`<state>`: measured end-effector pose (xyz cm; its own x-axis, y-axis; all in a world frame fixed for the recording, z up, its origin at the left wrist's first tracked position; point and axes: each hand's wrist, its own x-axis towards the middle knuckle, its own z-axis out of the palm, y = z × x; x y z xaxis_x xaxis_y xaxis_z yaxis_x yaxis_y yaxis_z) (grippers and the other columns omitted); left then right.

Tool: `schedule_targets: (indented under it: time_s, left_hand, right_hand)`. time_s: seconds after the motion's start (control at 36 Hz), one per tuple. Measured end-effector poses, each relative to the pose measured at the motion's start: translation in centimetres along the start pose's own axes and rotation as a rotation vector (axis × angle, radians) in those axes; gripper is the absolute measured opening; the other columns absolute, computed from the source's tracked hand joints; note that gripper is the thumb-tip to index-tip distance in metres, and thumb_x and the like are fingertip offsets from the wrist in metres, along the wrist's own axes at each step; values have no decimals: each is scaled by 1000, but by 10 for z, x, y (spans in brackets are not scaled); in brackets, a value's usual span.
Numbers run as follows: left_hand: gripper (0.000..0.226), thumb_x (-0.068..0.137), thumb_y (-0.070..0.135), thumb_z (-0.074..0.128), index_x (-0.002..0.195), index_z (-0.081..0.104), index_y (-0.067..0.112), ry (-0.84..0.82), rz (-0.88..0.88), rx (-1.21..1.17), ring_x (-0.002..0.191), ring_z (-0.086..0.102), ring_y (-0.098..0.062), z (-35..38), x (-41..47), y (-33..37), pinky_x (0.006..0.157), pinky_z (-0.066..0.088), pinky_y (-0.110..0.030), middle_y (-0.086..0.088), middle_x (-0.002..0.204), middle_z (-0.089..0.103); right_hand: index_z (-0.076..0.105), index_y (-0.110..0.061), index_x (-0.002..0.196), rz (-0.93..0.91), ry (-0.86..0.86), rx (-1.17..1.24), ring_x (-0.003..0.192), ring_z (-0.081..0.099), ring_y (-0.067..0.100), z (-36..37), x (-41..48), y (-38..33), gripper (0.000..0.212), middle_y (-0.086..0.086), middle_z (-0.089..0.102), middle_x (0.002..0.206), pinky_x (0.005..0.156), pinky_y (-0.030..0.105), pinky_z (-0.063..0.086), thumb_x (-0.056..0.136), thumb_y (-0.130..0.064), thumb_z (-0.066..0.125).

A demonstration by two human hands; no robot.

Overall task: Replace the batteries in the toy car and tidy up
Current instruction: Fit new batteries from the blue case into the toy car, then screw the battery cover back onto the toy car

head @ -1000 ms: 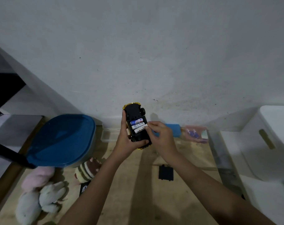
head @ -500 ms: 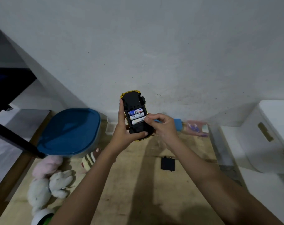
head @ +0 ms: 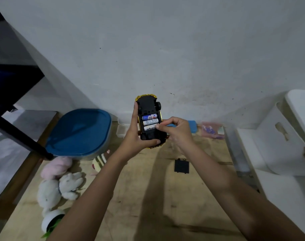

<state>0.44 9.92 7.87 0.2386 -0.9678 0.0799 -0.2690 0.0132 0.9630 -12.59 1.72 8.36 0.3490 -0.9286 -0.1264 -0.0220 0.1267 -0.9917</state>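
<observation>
Upturned toy car [head: 147,106], three batteries [head: 149,122] showing.
The left hand [head: 131,139] fingers wrap it; the right hand [head: 178,132] fingers [head: 164,127] seemingly pinch the battery [head: 148,128] nearest them.

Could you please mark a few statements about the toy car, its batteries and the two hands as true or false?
1. The left hand holds the toy car underside up. True.
2. The car carries only one battery. False: three batteries lie side by side in it.
3. The battery cover is fitted on the car. False: it lies on the wooden surface, apart from the car.
4. The right hand touches the nearest battery. True.
</observation>
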Motion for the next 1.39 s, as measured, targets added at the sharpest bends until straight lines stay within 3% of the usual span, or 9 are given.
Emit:
schedule_targets:
  time_s: [0.22, 0.39, 0.56, 0.72, 0.89, 1.06, 1.14, 1.19, 1.39]
  left_hand:
    - [127, 66, 4, 83, 142, -6, 52, 7, -156, -62, 111, 47, 16, 5, -24, -43, 85, 51, -17, 33, 125, 36]
    - [125, 65, 3, 83, 139, -3, 55, 22, -220, -78, 115, 48, 8, 2, -49, -68, 83, 50, -16, 30, 129, 39]
    - [126, 65, 0, 82, 147, -3, 42, 14, -252, -96, 106, 43, 27, 2, -61, -79, 79, 47, -6, 33, 128, 36]
    - [125, 67, 0, 81, 146, -6, 43, 15, -263, -96, 102, 42, 30, -2, -67, -79, 86, 46, -15, 40, 125, 29]
    - [126, 66, 5, 84, 141, -4, 56, 4, -259, -82, 125, 44, -2, -5, -68, -69, 101, 46, -40, 38, 129, 35]
    - [126, 65, 3, 83, 141, -2, 55, 31, -215, -74, 123, 46, 1, 2, -60, -54, 99, 48, -34, 39, 126, 38]
    - [124, 67, 3, 82, 141, -4, 52, 37, -196, -80, 112, 42, 22, 6, -57, -48, 87, 49, -15, 39, 125, 32]
    - [125, 67, 5, 83, 143, -5, 50, 30, -191, -75, 111, 40, 24, 6, -55, -46, 83, 48, -10, 43, 123, 29]
    - [125, 68, 4, 81, 145, -8, 45, -22, -187, -94, 99, 44, 29, 0, -32, -38, 76, 50, -9, 38, 122, 31]
  right_hand:
    - [63, -16, 83, 39, 50, -391, 89, 62, 19, -41, 2, 53, 7, -4, 63, 84, 81, 34, 52, 81, -16, 70]
    - [55, -4, 102, 359, 30, -683, 100, 56, 23, -92, -13, 120, 40, 8, 57, 104, 77, 27, 43, 71, -15, 78]
    - [55, -4, 104, 326, 15, -817, 102, 53, 24, -93, -24, 140, 57, 11, 50, 115, 80, 31, 43, 61, -26, 86]
    - [57, -7, 104, 254, 31, -842, 98, 54, 21, -90, -24, 146, 51, 5, 46, 111, 75, 27, 39, 64, -24, 84]
    - [48, -7, 83, 292, 92, -660, 77, 53, 23, -89, -25, 153, 33, 1, 50, 72, 65, 29, 39, 69, -4, 78]
    - [49, -17, 69, 357, 117, -475, 78, 55, 26, -99, -18, 157, 27, 10, 58, 74, 73, 38, 49, 79, 1, 67]
    - [52, -10, 73, 364, 147, -350, 66, 53, 18, -99, -17, 138, 21, 27, 62, 94, 51, 18, 49, 83, 6, 60]
    - [53, -2, 83, 339, 183, -256, 66, 52, 13, -94, -16, 114, 9, 16, 60, 84, 45, 10, 45, 85, 6, 57]
    - [54, -17, 80, 101, 217, -86, 67, 57, 17, -75, 1, 27, 17, 12, 59, 87, 62, 25, 49, 84, -2, 61]
